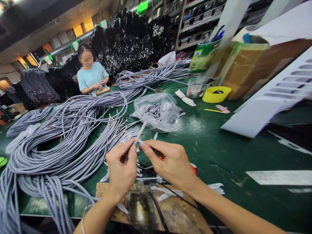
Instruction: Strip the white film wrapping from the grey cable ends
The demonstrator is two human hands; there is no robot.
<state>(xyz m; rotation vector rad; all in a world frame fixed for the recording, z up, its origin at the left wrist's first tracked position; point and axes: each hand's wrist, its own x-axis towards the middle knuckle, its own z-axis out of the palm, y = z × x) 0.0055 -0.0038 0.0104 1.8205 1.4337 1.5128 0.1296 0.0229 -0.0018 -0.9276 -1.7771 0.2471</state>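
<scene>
My left hand is closed in a pinch on the end of a grey cable, whose stripped, pale tip sticks up and away from me. My right hand is closed too, its thumb and forefinger pinching the same cable end right beside the left fingers. Both hands hover over a worn wooden board at the near table edge. A black wire runs across the board. Something red and orange peeks out behind my right hand.
Big coils of grey cable cover the left of the green table. A clear plastic bag of small parts lies ahead. A yellow bowl, cardboard boxes and white panel stand right. Another person works at the far side.
</scene>
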